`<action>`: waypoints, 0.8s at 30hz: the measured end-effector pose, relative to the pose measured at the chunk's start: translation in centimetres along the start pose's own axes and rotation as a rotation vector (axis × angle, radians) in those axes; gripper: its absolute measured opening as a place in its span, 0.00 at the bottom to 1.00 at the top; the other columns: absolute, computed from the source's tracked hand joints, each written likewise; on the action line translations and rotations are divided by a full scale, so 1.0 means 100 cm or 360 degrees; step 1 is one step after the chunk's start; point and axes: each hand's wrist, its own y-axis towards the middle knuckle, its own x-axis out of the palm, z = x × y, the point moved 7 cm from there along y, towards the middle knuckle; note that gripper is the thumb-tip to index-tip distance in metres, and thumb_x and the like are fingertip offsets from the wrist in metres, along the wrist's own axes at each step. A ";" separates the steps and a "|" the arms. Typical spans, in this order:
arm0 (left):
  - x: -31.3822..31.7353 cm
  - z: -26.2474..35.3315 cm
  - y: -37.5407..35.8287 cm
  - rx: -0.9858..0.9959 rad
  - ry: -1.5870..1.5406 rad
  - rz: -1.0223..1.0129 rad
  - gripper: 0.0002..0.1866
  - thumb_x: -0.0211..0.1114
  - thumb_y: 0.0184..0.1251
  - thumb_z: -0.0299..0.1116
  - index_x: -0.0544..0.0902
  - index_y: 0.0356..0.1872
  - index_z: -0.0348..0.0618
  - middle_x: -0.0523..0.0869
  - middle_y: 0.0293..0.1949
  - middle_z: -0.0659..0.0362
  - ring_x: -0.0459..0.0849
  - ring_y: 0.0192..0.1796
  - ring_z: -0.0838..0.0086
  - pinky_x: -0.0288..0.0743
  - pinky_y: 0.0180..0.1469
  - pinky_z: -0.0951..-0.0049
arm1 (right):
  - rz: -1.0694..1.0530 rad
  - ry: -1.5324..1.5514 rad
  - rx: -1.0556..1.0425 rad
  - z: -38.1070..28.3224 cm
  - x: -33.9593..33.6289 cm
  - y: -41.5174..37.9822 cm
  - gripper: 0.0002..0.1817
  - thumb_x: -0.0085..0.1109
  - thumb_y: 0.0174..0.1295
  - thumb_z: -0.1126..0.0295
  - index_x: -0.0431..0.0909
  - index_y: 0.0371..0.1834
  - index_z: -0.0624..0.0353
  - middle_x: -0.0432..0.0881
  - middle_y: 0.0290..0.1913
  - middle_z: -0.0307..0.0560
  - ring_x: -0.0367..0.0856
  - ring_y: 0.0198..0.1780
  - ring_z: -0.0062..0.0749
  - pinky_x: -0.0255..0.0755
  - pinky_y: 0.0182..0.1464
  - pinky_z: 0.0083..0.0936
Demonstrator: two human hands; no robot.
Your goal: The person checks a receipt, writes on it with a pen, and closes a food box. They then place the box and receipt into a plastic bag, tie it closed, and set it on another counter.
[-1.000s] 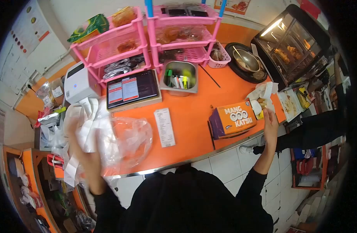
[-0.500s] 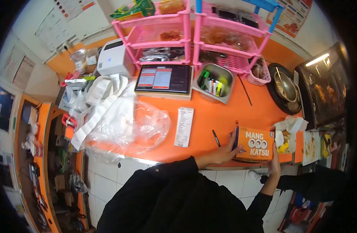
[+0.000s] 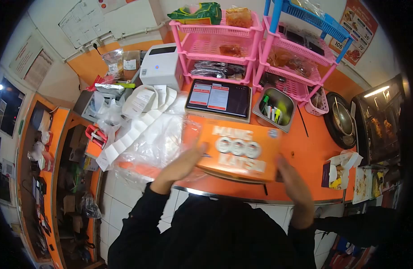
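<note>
Head-camera view over an orange counter (image 3: 305, 157): at far left, small packets and bags crowd the counter's corner, with a white label printer (image 3: 160, 67) behind them. A long strip of paper labels (image 3: 134, 123) spills from it across a crumpled clear plastic bag (image 3: 157, 139). The person's left hand (image 3: 181, 163) presses flat, fingers together and extended, against the left end of an orange box (image 3: 238, 150) printed with white lettering and three round emblems. The box is held up between both palms, just above the counter's front edge and right beside the plastic bag, which it partly overlaps. Behind it sits a tablet (image 3: 218, 96) with a lit screen, under two pink tiered racks (image 3: 224, 45) of packets. The right hand (image 3: 294, 179), blurred, cups the box's right end with fingers outstretched. Further right stand a steel tub of markers (image 3: 274, 107), a round dark pan (image 3: 342, 121), a small open carton of food (image 3: 338, 168) lined with white paper, and a lit glass warmer (image 3: 381, 123).
</note>
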 end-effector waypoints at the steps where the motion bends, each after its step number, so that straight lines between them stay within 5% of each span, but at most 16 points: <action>1: -0.020 0.007 -0.010 0.0100 -0.0081 0.0056 0.36 0.43 0.72 0.60 0.62 0.68 0.38 0.73 0.60 0.53 0.71 0.61 0.71 0.63 0.63 0.69 | -0.0096 -0.0010 -0.0074 -0.004 0.024 0.025 0.32 0.29 0.75 0.51 0.54 0.71 0.66 0.72 0.58 0.52 0.71 0.57 0.30 0.64 0.59 0.26; 7: -0.119 -0.057 -0.029 -0.0258 -0.0142 0.0354 0.36 0.43 0.73 0.58 0.57 0.71 0.39 0.69 0.64 0.54 0.68 0.65 0.69 0.60 0.66 0.69 | -0.0479 0.0283 0.0256 -0.002 0.138 0.118 0.36 0.26 0.73 0.45 0.45 0.73 0.62 0.72 0.58 0.55 0.73 0.55 0.33 0.68 0.57 0.27; 13: -0.122 -0.057 -0.036 0.0127 0.0541 0.0449 0.34 0.43 0.74 0.53 0.51 0.73 0.45 0.74 0.60 0.45 0.75 0.60 0.58 0.65 0.62 0.66 | -0.0197 0.0583 0.0169 0.052 0.139 0.136 0.33 0.32 0.72 0.43 0.64 0.66 0.59 0.77 0.53 0.51 0.78 0.48 0.37 0.71 0.53 0.31; 16: -0.142 -0.045 -0.048 -0.0004 0.0610 0.0880 0.26 0.54 0.71 0.43 0.64 0.66 0.43 0.79 0.50 0.44 0.81 0.48 0.55 0.73 0.50 0.65 | 0.0352 -0.0388 -0.0260 0.073 0.105 0.149 0.22 0.51 0.67 0.57 0.71 0.55 0.63 0.75 0.49 0.58 0.77 0.50 0.44 0.72 0.51 0.33; 19: -0.156 -0.051 -0.050 0.0257 0.1137 0.1215 0.19 0.61 0.63 0.36 0.72 0.54 0.41 0.81 0.40 0.49 0.82 0.41 0.56 0.74 0.41 0.64 | 0.0649 -0.0374 -0.0402 0.090 0.114 0.159 0.16 0.61 0.59 0.68 0.75 0.49 0.64 0.76 0.47 0.60 0.78 0.49 0.49 0.73 0.49 0.35; 21: -0.153 -0.050 -0.044 0.0514 0.1652 0.1349 0.15 0.66 0.57 0.30 0.77 0.45 0.40 0.81 0.32 0.52 0.82 0.35 0.56 0.75 0.35 0.63 | 0.0528 -0.0628 -0.0285 0.090 0.126 0.161 0.14 0.61 0.58 0.71 0.76 0.46 0.63 0.77 0.45 0.58 0.78 0.47 0.51 0.73 0.47 0.36; 22: -0.155 -0.062 -0.037 0.0212 0.1483 0.1082 0.12 0.64 0.58 0.31 0.77 0.42 0.40 0.82 0.33 0.53 0.82 0.33 0.54 0.75 0.34 0.59 | 0.0472 -0.0751 -0.0229 0.088 0.131 0.163 0.13 0.61 0.58 0.72 0.76 0.44 0.63 0.77 0.44 0.57 0.78 0.46 0.52 0.73 0.46 0.36; 24: -0.156 -0.057 -0.034 0.0199 0.1643 0.1152 0.09 0.61 0.61 0.32 0.77 0.39 0.40 0.82 0.29 0.52 0.82 0.30 0.54 0.75 0.33 0.58 | 0.0657 -0.0705 -0.0265 0.084 0.126 0.162 0.09 0.57 0.62 0.71 0.75 0.41 0.65 0.77 0.36 0.56 0.79 0.38 0.42 0.72 0.40 0.33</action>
